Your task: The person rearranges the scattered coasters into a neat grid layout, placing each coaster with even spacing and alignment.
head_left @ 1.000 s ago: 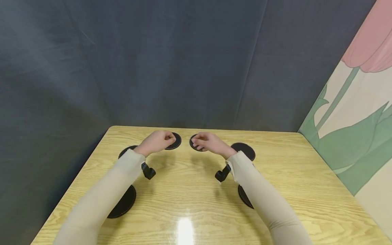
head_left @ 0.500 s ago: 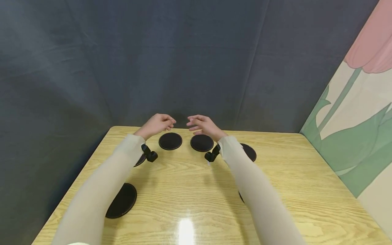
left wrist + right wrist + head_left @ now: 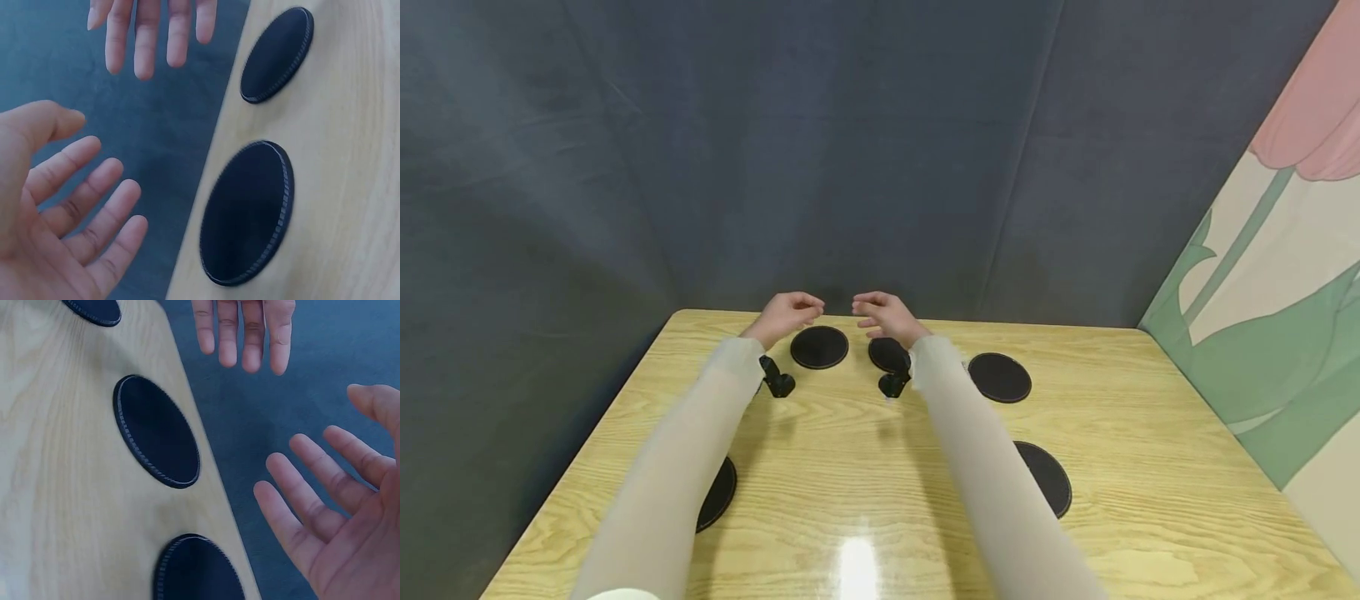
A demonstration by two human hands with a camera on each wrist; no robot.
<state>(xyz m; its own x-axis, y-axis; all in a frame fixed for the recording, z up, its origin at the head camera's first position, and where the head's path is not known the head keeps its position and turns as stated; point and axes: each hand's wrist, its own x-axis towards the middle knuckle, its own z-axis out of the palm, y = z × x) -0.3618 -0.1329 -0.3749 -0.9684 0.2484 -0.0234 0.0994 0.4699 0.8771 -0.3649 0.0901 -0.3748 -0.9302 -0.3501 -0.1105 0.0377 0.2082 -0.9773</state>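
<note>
Both hands hover in the air near the table's far edge, palms facing each other with a gap between them. My left hand (image 3: 787, 318) holds nothing; in the left wrist view its fingers (image 3: 103, 215) are spread and slightly bent. Just below it lies a round black coaster (image 3: 820, 347) with a stitched rim. Likewise bare, my right hand (image 3: 891, 318) has its fingers (image 3: 312, 506) extended and loosely apart in the right wrist view. A second black coaster (image 3: 887, 356) lies under it, partly covered by the wrist camera (image 3: 893, 384).
More black coasters lie on the wooden table (image 3: 850, 467): one at the right (image 3: 1000, 377), one beside the right forearm (image 3: 1047, 479), one partly under the left forearm (image 3: 718, 496). A dark curtain (image 3: 850, 150) hangs behind; a tulip-patterned wall covering (image 3: 1262, 333) stands right.
From over the two far coasters, both hands have moved up and away toward the table's far edge. Their fingers have loosened from a curl, and the forearms have come closer together.
</note>
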